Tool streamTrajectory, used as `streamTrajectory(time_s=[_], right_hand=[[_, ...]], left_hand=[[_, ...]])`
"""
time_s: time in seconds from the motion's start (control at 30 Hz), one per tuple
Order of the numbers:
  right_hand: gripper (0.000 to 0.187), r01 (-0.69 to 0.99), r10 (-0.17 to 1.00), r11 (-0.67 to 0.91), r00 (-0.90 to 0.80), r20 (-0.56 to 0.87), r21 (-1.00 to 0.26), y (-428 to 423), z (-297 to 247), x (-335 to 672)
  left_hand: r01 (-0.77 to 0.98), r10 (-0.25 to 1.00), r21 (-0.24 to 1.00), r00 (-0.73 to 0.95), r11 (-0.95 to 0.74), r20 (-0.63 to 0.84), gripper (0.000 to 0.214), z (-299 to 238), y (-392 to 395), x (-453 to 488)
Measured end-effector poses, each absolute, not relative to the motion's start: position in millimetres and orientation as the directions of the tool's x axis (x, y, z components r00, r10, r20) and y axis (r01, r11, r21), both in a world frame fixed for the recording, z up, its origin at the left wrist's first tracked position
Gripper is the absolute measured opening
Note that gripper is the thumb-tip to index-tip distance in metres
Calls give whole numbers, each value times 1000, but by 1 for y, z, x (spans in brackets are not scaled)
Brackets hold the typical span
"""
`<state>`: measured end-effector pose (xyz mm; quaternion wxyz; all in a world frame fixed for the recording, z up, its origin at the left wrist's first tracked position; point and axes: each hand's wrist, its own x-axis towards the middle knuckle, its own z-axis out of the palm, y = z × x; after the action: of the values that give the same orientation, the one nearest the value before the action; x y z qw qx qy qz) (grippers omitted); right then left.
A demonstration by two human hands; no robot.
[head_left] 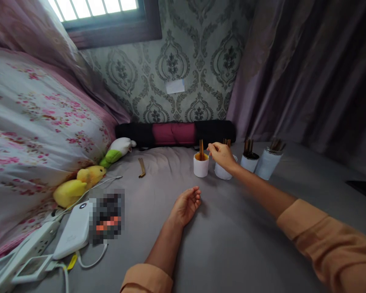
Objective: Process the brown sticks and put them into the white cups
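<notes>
My right hand (222,154) hovers beside the rim of a white cup (201,167), its thumb and fingers pinched together; anything between the fingertips is too small to make out. Thin golden sticks (201,149) stand upright in that cup, which is yellowish inside. Behind my right hand and partly hidden by it is a second whitish container (222,172) with sticks. My left hand (187,206) rests on the grey sheet in front of the cups, palm turned inward, fingers loosely curled and holding nothing. Several golden sticks (142,167) lie in a small bunch to the left.
Two more pale containers, one shorter (249,162) and one taller (267,165), hold dark sticks at the right. A black and maroon roll (174,133) lies along the wall. Plush toys (91,175), a white power bank (73,230) and a power strip (36,248) with cables occupy the left.
</notes>
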<state>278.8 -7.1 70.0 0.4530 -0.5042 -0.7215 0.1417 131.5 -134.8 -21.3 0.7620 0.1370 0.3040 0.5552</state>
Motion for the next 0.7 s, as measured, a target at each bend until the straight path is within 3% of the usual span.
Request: streamTrajectory(time_s=[0.43, 0.7], right_hand=[[37, 471, 909, 410, -136, 395, -781, -50, 32, 269], [34, 520, 943, 329, -133, 305, -788, -64, -14, 253]], left_hand=[[-771, 927, 533, 198, 348, -318, 9, -18, -135, 132], [-774, 932, 535, 198, 340, -305, 9, -19, -136, 131]])
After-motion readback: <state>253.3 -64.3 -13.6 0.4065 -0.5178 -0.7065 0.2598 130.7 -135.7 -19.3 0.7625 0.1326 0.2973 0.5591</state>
